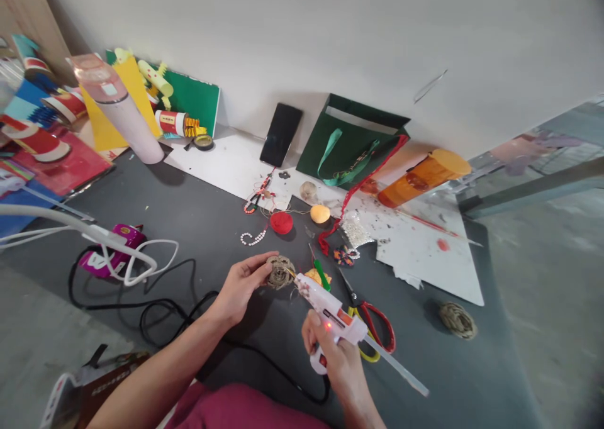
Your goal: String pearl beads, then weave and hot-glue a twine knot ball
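Note:
Between the fingertips and thumb of my left hand (243, 284) is a brownish-grey coiled rosette (280, 272). My right hand (337, 353) is wrapped round the handle of a white glue gun (325, 304), whose red light is lit and whose nozzle points at the rosette's right side. A clear glue stick (399, 367) sticks out of the gun's back. Behind the gun lie a green-handled tool (322, 274) and scissors with red and yellow handles (382, 325). A second coiled rosette (457, 320) rests on the grey table at the right.
A purple power block (113, 251) with white and black cables is at the left. Red (282, 222) and yellow balls (319, 213), beads and white board (425, 259) lie further back. A phone (281, 134), a green bag (352, 141), an orange tube (425, 177) and a pink bottle (125, 117) stand near the wall.

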`<state>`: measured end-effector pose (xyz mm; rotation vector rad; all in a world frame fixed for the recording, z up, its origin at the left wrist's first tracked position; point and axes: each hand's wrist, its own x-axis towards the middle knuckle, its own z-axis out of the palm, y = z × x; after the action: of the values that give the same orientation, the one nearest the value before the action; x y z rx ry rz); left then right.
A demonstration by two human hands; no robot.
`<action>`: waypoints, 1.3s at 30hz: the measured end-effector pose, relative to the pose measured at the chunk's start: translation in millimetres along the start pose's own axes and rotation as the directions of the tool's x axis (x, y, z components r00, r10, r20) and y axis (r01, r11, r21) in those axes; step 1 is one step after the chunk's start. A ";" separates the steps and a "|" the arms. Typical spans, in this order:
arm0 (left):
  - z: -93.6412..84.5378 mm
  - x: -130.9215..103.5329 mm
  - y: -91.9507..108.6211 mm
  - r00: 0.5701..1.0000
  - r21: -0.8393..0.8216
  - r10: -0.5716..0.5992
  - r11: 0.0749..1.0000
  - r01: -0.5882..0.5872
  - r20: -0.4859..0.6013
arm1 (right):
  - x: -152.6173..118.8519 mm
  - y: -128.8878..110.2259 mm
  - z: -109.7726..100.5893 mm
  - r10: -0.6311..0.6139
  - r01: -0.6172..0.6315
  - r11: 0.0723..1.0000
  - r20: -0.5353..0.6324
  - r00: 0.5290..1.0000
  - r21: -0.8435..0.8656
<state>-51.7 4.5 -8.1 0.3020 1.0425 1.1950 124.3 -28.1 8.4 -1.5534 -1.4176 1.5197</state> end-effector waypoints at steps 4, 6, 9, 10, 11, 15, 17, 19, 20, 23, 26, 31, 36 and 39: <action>-0.7 1.0 -0.2 1.000 -0.024 -0.006 1.000 0.006 -0.007 | 0.6 0.0 1.2 0.004 -0.004 1.000 -0.037 0.999 0.013; -0.2 1.4 0.4 1.000 -0.041 -0.011 0.999 0.011 -0.006 | 0.4 0.7 1.7 0.002 -0.001 1.000 -0.037 0.999 0.023; 0.7 1.5 2.1 1.000 -0.068 -0.013 0.998 0.012 -0.006 | -1.3 2.0 0.1 0.026 -0.026 1.000 -0.017 1.000 -0.001; 0.8 1.4 2.6 1.000 -0.071 -0.011 0.997 0.010 -0.009 | -2.2 2.5 -0.9 0.028 -0.028 1.000 -0.015 0.999 -0.008; 0.8 1.2 2.9 1.000 -0.071 -0.006 0.997 0.005 -0.015 | -3.2 3.0 -2.1 0.023 -0.024 1.000 -0.015 1.000 -0.014; 0.4 0.3 2.8 0.999 -0.052 0.026 0.998 -0.028 -0.036 | -5.2 5.3 -4.3 0.014 -0.013 0.999 0.024 1.000 -0.044; 0.6 -0.1 2.3 0.999 -0.038 0.038 0.999 -0.039 -0.038 | -4.5 6.4 -2.9 0.016 -0.014 0.998 0.036 0.999 -0.055; 1.2 -0.5 2.2 0.998 -0.019 0.052 0.998 -0.053 -0.041 | -3.6 7.2 -0.6 0.017 -0.014 0.998 0.034 0.999 -0.064; 1.4 -0.6 2.2 0.997 -0.009 0.061 0.998 -0.061 -0.044 | -3.3 7.5 0.4 0.016 -0.014 0.998 0.032 0.999 -0.067; 1.6 -0.8 2.3 0.994 0.033 0.097 0.995 -0.095 -0.057 | -4.2 7.6 2.6 0.019 -0.016 0.998 0.045 0.999 -0.062; 1.3 -1.2 2.2 0.989 0.093 0.138 0.987 -0.131 -0.062 | -5.8 6.8 3.8 0.020 -0.017 0.997 0.052 0.998 -0.070; 1.3 -2.0 1.4 0.988 0.137 0.148 0.981 -0.140 -0.050 | -4.0 4.9 4.2 0.014 -0.010 0.996 0.052 0.999 -0.086; 0.9 -1.5 0.7 0.991 0.116 0.128 0.986 -0.121 -0.051 | -2.5 3.7 5.6 -0.024 0.025 0.995 0.007 1.000 -0.099; 0.9 -1.6 1.3 0.990 0.111 0.131 0.986 -0.125 -0.050 | -4.4 3.9 8.2 -0.021 0.019 0.996 -0.016 1.000 -0.086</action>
<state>-51.8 3.9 -5.9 0.4263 1.1541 1.2705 118.6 -35.7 4.6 -1.5936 -1.5019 1.4481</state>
